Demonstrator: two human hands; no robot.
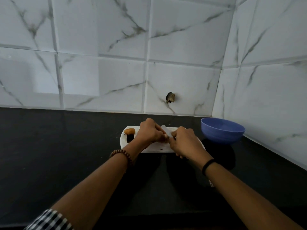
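Observation:
A white cutting board (156,148) lies on the black counter. On its far left corner sits an orange-brown lump of food (129,131), beside the board's dark handle hole. My left hand (149,132) is curled over the middle of the board and pinches a small tan piece of food (166,140). My right hand (186,144) meets it from the right, gripping a knife whose pale blade (164,129) shows between the two hands. The knife's handle is hidden inside the fist.
A blue bowl (222,131) stands just right of the board, near the corner of the tiled walls. The back wall has a small dark hole (170,97) above the counter. Black countertop (58,146) stretches to the left and toward me.

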